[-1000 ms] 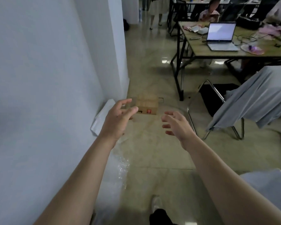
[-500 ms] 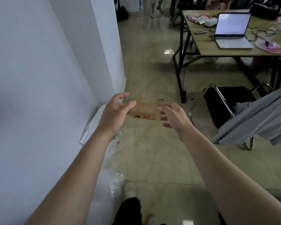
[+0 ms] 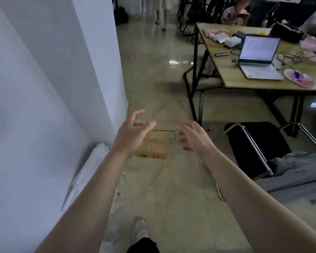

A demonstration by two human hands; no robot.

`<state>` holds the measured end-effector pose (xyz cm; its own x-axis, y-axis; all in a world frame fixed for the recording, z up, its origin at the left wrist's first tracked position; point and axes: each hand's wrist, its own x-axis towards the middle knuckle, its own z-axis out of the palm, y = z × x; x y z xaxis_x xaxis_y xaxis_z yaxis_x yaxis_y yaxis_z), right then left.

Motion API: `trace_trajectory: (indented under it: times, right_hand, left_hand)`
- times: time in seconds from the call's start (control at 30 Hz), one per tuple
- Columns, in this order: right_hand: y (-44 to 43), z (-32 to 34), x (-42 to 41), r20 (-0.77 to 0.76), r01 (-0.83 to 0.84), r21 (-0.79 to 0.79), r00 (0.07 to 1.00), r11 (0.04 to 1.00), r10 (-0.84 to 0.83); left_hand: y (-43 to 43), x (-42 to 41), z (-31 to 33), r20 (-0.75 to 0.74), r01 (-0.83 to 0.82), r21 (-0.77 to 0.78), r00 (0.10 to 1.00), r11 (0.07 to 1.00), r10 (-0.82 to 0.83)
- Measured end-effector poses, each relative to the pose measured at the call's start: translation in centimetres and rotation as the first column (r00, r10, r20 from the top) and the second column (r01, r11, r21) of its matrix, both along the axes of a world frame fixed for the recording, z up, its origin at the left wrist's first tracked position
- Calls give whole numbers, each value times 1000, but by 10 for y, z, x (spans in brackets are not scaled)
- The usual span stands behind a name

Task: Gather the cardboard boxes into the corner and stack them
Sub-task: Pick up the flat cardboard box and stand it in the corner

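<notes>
A small brown cardboard box (image 3: 154, 147) with a red label on its front lies on the shiny floor near the white pillar. My left hand (image 3: 132, 133) reaches out above its left side, fingers spread, holding nothing, and covers part of the box. My right hand (image 3: 193, 137) hovers to the right of the box, also with fingers apart and nothing in it. Both hands are above the box, not touching it.
A white wall and pillar (image 3: 98, 70) stand on the left, with a white sheet (image 3: 88, 172) leaning at the base. A black chair (image 3: 254, 145) draped with grey cloth sits right. A table (image 3: 232, 79) with a laptop (image 3: 257, 57) is behind. People stand and sit at the back.
I have stepped closer; the box now lies lower in view, under my outstretched hands. Both hands stay spread apart and hold nothing.
</notes>
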<state>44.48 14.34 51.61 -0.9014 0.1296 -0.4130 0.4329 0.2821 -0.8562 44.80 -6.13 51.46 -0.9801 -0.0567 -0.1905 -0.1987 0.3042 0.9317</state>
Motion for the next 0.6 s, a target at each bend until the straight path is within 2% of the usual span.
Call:
trace_trajectory:
  times: [0.27, 0.5, 0.6]
  right_hand:
    - [14, -7, -100, 40, -5, -41, 999, 999, 7]
    - [54, -54, -234, 139, -37, -78, 989, 996, 47]
    - [71, -71, -285, 164, -120, -4, 979, 993, 119]
  left_hand:
    - [1, -112, -11, 63, 20, -61, 998, 998, -16]
    - [35, -226, -46, 155, 35, -188, 988, 982, -6]
    - [49, -269, -64, 191, 8, -252, 981, 968, 41]
